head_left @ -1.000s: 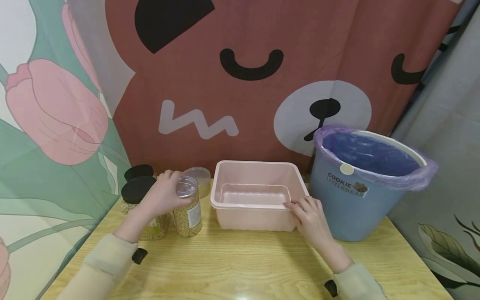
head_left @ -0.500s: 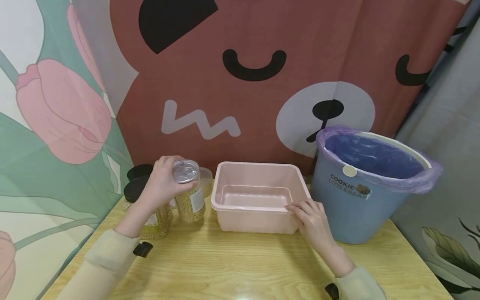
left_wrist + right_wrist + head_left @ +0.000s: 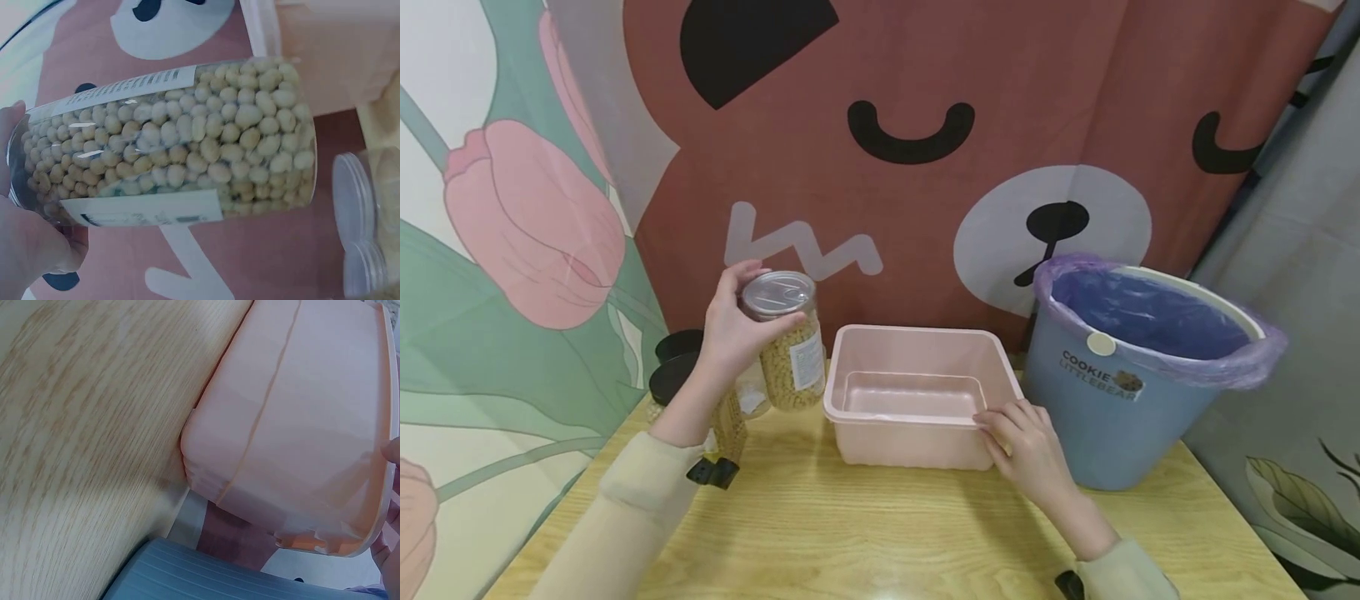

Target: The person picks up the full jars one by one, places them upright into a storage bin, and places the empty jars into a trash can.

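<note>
Left hand (image 3: 735, 325): we see it gripping the bean jar (image 3: 786, 367) above the table (image 3: 880, 533).
Right hand (image 3: 1026, 442): pinching the pink bin (image 3: 910, 443) at its rim, we think; fingertips partly hidden.

The person's left hand (image 3: 732, 325) is raised higher than the right hand (image 3: 1024, 442), its thumb (image 3: 777, 330) stretched to the right and its fingers curved round the far side in a grip. The left arm, in a loose cream sleeve (image 3: 643, 500), slants up from the lower left. The right hand pinches between fingertips and thumb, knuckles bent, its bare wrist (image 3: 1086, 525) angling up from a matching cuff (image 3: 1126, 571).
</note>
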`<state>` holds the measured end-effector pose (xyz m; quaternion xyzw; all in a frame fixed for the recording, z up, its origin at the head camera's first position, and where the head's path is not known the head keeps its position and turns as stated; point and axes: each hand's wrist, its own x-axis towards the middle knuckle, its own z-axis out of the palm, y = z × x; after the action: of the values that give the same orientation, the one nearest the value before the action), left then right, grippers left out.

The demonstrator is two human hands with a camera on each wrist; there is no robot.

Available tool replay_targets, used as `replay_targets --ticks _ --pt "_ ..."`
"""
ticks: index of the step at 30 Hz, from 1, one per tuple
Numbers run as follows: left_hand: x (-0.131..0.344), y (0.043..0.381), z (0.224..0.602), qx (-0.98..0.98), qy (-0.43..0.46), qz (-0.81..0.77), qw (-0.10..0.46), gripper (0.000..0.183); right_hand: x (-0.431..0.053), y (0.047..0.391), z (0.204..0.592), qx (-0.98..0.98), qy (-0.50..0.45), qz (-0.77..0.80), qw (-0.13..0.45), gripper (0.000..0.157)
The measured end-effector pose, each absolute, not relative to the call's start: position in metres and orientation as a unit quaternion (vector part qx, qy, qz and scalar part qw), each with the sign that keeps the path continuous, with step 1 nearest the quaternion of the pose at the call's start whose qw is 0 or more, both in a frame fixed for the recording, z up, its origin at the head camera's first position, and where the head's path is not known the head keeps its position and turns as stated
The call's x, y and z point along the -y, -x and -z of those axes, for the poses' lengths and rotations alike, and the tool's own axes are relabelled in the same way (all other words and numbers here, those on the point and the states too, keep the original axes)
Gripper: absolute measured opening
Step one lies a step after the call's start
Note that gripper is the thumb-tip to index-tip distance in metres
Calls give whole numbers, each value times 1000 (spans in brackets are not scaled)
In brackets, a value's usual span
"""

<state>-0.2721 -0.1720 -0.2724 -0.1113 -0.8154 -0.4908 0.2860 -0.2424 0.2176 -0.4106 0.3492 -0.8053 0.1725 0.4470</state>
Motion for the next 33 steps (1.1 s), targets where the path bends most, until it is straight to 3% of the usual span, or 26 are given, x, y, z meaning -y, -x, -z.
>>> replay_targets --ticks 15,26,33 --pt "135 300 242 794 104 561 211 85 -219 245 412 800 -350 -187 449 18" --pt "78 314 244 794 136 559 198 80 -220 244 412 803 -352 -193 440 21" --pt "47 327 262 794 130 571 161 79 -220 246 414 800 -352 -196 445 20"
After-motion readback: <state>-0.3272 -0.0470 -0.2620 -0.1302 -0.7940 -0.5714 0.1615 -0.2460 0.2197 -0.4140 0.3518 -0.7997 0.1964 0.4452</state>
